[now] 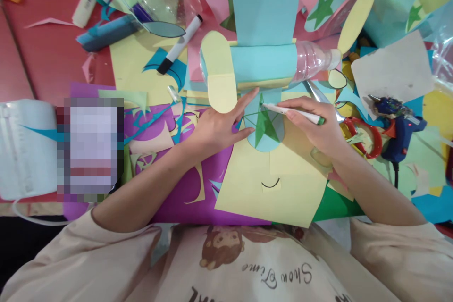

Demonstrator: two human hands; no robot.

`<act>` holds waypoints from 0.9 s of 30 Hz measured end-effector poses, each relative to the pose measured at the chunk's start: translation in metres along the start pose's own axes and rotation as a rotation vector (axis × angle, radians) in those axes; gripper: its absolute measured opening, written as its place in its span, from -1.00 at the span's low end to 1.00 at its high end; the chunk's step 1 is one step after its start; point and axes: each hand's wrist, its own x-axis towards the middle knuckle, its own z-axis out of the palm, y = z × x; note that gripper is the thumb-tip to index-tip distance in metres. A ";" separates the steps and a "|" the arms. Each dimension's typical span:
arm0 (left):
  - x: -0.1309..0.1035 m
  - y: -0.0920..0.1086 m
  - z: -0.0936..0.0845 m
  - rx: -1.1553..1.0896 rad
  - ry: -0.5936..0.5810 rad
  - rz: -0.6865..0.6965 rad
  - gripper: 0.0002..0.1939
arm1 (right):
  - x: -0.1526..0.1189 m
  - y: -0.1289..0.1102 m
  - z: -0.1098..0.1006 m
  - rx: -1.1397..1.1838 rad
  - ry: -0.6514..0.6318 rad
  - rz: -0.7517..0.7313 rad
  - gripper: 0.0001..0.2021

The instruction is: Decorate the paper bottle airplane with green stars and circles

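In my right hand (314, 118) is a white marker (295, 112) with a green end, its tip at a partly green star (264, 128). The star is drawn on the rounded end of a light blue paper strip (255, 142); its lower part is filled in, while upper arms show as outlines. My left hand (226, 125) lies with fingers spread at the strip's left edge, holding nothing. Just beyond lies a clear plastic bottle (313, 60) wrapped in light blue paper (265, 62), with a pale yellow rounded paper piece (218, 63) at its left end.
Red-handled scissors (377, 144) and a blue glue gun (403, 137) lie at right. Yellow paper (244, 188) with a drawn curve is in front. A black-capped marker (180, 43), paper scraps and a white box-shaped thing (28, 151) are at left. Another green star (323, 10) is at upper right.
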 end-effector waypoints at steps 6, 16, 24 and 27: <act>0.000 -0.002 0.001 -0.009 0.015 0.037 -0.25 | 0.001 -0.001 -0.001 -0.002 0.002 -0.008 -0.80; 0.000 -0.002 0.001 -0.031 0.003 0.035 -0.24 | 0.001 -0.002 0.000 -0.019 -0.017 -0.018 -0.80; 0.000 -0.003 0.002 -0.011 0.024 0.045 -0.25 | 0.000 0.001 0.000 -0.006 -0.025 -0.018 -0.80; 0.000 -0.004 0.002 -0.012 0.022 0.055 -0.24 | 0.000 0.001 0.000 -0.010 -0.038 -0.011 -0.80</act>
